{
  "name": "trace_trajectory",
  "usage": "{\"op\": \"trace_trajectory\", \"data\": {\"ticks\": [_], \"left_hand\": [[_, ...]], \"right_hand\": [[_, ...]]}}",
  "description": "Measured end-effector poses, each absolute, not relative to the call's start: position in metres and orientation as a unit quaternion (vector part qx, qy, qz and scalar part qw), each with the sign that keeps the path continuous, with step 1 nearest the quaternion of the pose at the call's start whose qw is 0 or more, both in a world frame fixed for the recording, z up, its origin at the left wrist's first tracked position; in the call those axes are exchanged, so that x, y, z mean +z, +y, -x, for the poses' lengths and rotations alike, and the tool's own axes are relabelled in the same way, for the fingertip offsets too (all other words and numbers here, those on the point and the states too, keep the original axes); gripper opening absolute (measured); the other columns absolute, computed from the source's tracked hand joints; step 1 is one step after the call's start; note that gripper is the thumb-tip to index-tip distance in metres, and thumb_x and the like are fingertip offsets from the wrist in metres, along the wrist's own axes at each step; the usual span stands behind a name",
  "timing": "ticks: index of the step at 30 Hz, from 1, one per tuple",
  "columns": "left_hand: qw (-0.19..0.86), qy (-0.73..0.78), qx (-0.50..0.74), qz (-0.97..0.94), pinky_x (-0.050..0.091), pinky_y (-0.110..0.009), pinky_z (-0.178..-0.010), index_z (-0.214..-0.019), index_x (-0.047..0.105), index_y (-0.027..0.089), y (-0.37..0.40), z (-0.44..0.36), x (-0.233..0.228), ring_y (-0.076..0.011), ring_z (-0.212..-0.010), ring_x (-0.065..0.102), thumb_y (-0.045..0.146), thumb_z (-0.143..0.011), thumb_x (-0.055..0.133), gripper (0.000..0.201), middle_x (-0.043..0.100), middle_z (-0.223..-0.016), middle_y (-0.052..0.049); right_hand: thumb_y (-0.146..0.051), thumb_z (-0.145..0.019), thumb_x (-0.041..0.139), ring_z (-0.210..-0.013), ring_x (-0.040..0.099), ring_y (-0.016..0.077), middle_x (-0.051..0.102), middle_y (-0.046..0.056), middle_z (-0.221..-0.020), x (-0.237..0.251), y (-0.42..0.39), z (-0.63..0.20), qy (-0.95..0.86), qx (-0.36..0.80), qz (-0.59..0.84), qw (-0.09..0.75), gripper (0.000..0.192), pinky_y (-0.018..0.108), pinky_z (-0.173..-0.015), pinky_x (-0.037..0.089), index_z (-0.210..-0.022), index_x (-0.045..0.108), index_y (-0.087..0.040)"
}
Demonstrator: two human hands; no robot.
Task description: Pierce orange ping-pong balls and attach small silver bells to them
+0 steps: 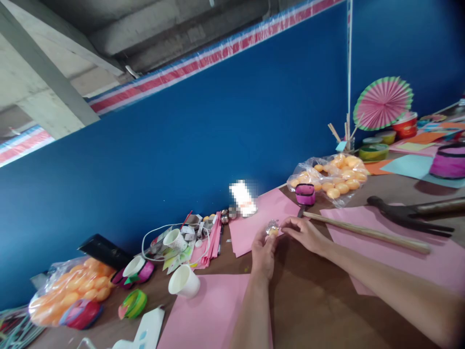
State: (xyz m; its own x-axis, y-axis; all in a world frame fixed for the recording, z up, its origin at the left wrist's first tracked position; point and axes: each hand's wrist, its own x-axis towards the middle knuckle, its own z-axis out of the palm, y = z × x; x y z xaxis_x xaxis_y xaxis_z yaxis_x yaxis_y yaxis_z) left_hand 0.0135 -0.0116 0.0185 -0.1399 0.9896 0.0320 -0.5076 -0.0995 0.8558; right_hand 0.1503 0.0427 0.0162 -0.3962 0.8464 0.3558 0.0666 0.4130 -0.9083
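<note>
Head view: we are pinching a small orange ball [272, 230] in clear wrap between the left hand [264, 252] and right hand [304, 233], over the table [312, 300] by pink paper [254, 220]. We are likely wrapping it; next calls for steady fingertip grip.

Table [312, 300]: both hands meet near its middle, left hand [263, 252] beside right hand [305, 232], small ball [272, 229] between them. Stick [366, 231] lies right of the hands; hammer [407, 213] behind it. Paper cup [184, 281] lies left. Bag of balls [334, 179] sits at the back edge.
</note>
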Motion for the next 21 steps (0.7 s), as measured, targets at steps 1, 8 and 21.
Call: {"op": "trace_trajectory", "data": {"ticks": [1,8,21], "left_hand": [[0.562,0.364,0.662,-0.337,0.039,-0.034,-0.090,-0.106,0.057,0.019,-0.012,-0.014,0.019,-0.0183,-0.096,0.057,0.020,-0.066,0.066,0.042,0.063,-0.103,-0.006],[0.558,0.388,0.656,-0.330,0.040,-0.034,-0.090,-0.104,0.058,0.018,-0.011,-0.014,0.018,-0.0187,-0.095,0.058,0.023,-0.065,0.067,0.041,0.064,-0.102,-0.008],[0.570,0.369,0.668,-0.305,0.041,-0.034,-0.089,-0.099,0.060,0.018,-0.010,-0.014,0.018,-0.0177,-0.092,0.059,0.022,-0.064,0.067,0.036,0.063,-0.101,-0.007]], "right_hand": [[-0.033,-0.078,0.049,-0.055,0.048,0.0104,0.056,-0.001,-0.068,0.018,0.042,-0.150,-0.707,0.441,0.322,0.449,0.018,0.022,-0.053,0.038,-0.081,0.055,-0.017],[-0.030,-0.080,0.043,-0.059,0.051,0.0128,0.057,0.000,-0.067,0.018,0.041,-0.155,-0.745,0.360,0.369,0.424,0.015,0.024,-0.056,0.039,-0.079,0.053,-0.018],[-0.018,-0.073,0.049,-0.071,0.057,0.0177,0.063,0.003,-0.076,0.022,0.044,-0.158,-0.827,0.247,0.378,0.334,0.008,0.028,-0.064,0.042,-0.076,0.057,-0.019]]}}
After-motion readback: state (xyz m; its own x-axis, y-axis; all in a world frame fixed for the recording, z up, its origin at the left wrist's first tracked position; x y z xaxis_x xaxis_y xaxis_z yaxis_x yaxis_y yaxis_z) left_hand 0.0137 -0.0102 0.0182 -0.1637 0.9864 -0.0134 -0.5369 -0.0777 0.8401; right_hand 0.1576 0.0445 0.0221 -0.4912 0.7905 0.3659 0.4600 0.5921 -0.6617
